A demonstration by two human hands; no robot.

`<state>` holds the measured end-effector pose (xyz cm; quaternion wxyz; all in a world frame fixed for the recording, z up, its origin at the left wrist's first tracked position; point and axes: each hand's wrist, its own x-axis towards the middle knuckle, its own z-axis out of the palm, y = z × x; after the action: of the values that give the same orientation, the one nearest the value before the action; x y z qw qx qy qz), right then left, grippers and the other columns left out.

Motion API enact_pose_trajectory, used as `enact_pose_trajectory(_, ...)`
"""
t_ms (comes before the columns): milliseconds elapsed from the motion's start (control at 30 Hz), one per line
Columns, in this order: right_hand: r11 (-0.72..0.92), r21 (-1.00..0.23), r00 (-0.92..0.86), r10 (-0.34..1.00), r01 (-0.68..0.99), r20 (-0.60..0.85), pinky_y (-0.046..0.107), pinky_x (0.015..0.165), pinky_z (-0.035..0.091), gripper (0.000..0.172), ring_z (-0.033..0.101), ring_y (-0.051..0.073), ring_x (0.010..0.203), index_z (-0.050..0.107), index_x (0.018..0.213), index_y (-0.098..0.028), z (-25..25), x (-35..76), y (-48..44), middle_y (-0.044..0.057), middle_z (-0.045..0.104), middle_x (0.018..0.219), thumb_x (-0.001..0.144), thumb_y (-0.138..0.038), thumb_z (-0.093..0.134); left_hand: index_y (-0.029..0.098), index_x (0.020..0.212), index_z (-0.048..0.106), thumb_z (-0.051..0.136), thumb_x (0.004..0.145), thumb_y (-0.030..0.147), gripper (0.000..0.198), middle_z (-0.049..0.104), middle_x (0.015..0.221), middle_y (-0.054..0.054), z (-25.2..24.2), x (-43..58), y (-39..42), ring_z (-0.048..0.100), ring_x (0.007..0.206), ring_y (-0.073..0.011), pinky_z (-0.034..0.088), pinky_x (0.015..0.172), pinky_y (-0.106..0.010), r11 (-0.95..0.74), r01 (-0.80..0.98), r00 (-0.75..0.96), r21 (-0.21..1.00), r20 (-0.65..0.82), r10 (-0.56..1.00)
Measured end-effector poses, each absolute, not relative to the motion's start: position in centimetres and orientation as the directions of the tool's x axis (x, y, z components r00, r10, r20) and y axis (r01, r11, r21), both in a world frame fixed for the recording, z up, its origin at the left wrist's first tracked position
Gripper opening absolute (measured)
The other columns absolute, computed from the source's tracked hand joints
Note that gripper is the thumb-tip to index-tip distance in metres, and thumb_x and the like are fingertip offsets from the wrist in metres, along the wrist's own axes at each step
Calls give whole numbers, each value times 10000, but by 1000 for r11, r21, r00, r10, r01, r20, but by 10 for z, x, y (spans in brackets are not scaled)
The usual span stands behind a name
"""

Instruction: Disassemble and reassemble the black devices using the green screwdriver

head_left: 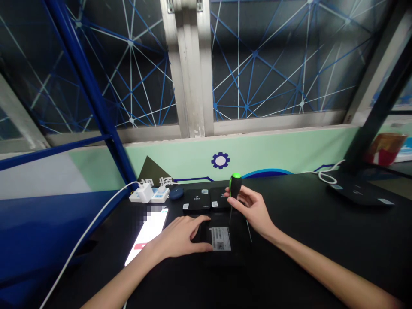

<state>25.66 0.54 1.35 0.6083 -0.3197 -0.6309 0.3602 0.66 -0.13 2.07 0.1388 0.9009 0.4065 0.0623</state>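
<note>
Under the left grip (180, 236), open and spread flat, lies a black box (225, 255) with a pale label (221, 238) on its upper face; the fingers press on it without closing around it. Just to the right, the right grip (249, 210) is closed on a screwdriver (235, 186), holding its black handle with the green cap upward and its thin shaft pointing down at the box. Whether the tip touches cannot be told. The box looks light and stiff, and its smooth face may slide, so it seems best steadied from above or taken by its edges. The screwdriver should handle easily when held by its thick handle. Beyond both grips sit two more black boxes (196, 200) and a power strip (149, 195), while a lit phone (146, 234) lies left of the left grip on the black counter (322, 240).
</note>
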Motion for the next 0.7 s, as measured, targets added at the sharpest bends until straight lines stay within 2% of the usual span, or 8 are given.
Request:
enact_pose_trajectory(200,541,-840,-27,840,-29,542,382,858,540,235,669,232,905,706,995,-226,12,257,8,48,710,928,792,-324,772,297,1370,500,558,822,728,699,570,736,43,21,6,-2,558,661,-177,340,595,-271,-626,724,655,291,-5,755)
enact_pose_trajectory(333,525,-848,-66,846,-69,529,380,862,530,275,668,215,863,648,1069,-219,18,257,3,59,722,914,832,-331,730,297,1377,494,548,830,725,697,575,746,39,22,6,-3,560,670,-180,348,611,-275,-628,721,658,291,-4,753)
enact_pose_trajectory(533,570,-822,0,822,18,570,318,746,528,285,613,179,778,660,984,-219,16,254,3,33,666,885,750,-302,799,303,1377,492,570,828,705,686,576,748,43,22,6,-3,562,674,-179,346,608,-272,-630,723,658,283,-4,753)
enact_pose_trajectory(700,584,-810,-9,811,46,584,338,753,520,223,592,189,778,653,980,-220,15,254,3,33,629,856,807,-328,744,285,1376,499,562,831,705,692,579,739,37,23,7,-3,566,662,-183,339,595,-273,-633,718,663,289,-6,749)
